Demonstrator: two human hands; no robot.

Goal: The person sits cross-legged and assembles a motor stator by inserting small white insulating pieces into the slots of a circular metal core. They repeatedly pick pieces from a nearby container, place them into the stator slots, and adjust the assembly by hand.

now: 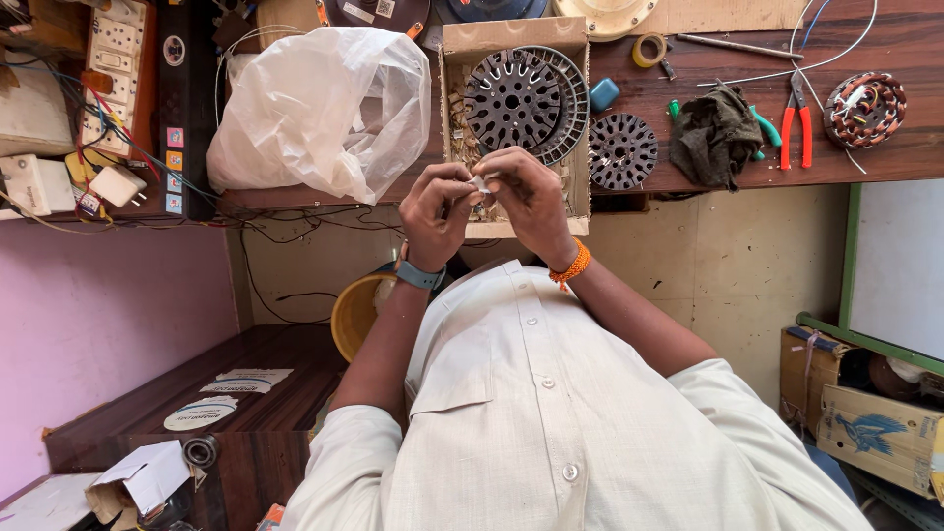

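My left hand point(436, 208) and my right hand point(529, 197) meet in front of my chest and pinch a small whitish piece point(479, 182) between their fingertips. What the piece is I cannot tell. The hands hover over the near end of an open cardboard box point(511, 34) on the wooden bench. Inside the box lie round slotted dark metal discs point(513, 98) and several small loose parts. My left wrist wears a blue-grey watch point(417, 274), my right wrist an orange thread band point(571, 265).
A crumpled clear plastic bag point(320, 108) lies left of the box. Right of it sit another slotted disc point(621, 150), a dark rag point(716, 136), orange-handled pliers point(796, 126), a copper-wound coil point(864, 108) and a tape roll point(648, 49). A switchboard point(116, 69) is far left, a yellow bucket point(356, 315) below.
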